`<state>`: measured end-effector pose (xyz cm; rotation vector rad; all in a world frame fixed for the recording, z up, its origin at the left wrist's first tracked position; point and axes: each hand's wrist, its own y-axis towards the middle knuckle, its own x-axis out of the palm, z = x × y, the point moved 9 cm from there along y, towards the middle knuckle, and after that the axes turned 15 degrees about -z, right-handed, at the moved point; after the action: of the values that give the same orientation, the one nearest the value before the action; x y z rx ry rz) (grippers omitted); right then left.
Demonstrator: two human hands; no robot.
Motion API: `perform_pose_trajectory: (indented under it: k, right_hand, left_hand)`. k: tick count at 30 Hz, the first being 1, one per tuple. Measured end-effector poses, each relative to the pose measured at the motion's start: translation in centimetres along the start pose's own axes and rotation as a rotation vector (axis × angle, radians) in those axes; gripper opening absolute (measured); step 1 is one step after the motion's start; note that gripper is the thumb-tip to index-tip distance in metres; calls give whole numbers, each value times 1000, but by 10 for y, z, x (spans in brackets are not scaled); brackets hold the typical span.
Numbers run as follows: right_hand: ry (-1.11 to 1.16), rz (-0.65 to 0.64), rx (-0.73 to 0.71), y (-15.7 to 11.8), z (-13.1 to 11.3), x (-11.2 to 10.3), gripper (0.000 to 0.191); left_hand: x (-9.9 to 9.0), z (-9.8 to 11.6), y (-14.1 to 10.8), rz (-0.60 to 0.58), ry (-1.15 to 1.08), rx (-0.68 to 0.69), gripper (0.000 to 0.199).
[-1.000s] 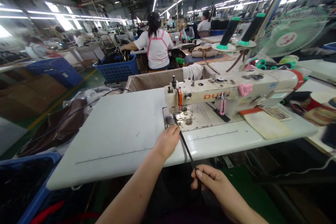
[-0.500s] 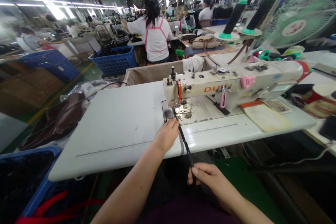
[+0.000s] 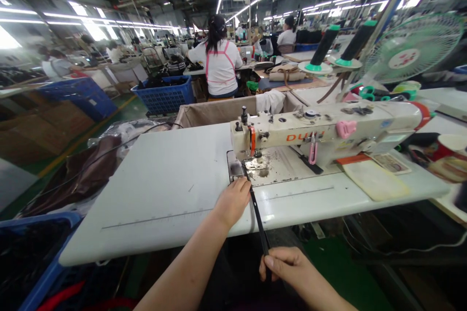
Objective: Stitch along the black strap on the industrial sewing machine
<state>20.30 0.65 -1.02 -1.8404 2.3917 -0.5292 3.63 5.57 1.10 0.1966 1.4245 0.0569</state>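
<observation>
A narrow black strap [image 3: 260, 218] runs from under the presser foot of a white sewing machine [image 3: 277, 131] down over the table's front edge. My left hand [image 3: 233, 200] lies on the table just before the needle plate, its fingers closed together on the strap near the foot. Below the table edge, my right hand [image 3: 284, 263] pinches the strap's lower part between thumb and fingers. Between the two hands the strap looks straight and taut. The strap's end at the needle is partly hidden by my left fingers and the machine head.
Pink thread snips [image 3: 313, 150] hang on the machine's front. A yellowish cloth pad [image 3: 375, 177] lies on the table's right. Behind are thread cones [image 3: 324, 46], a fan [image 3: 404, 58] and a fabric-lined bin [image 3: 204, 112]. A blue crate [image 3: 69, 221] stands at lower left; a person [image 3: 221, 65] sits ahead.
The view has tilted up slightly, so the table and machine appear lower. Both hands keep their hold on the strap, and the left stays beside the needle plate.
</observation>
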Motion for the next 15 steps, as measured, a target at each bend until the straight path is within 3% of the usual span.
perform_pose_trajectory:
  k: [8, 15]
  right_hand:
    - [-39, 10, 7, -5, -10, -2, 65]
    - [-70, 7, 16, -3, -4, -7, 66]
  left_hand:
    - [0, 6, 3, -14, 66, 20, 21]
    - [-3, 3, 10, -39, 61, 8, 30]
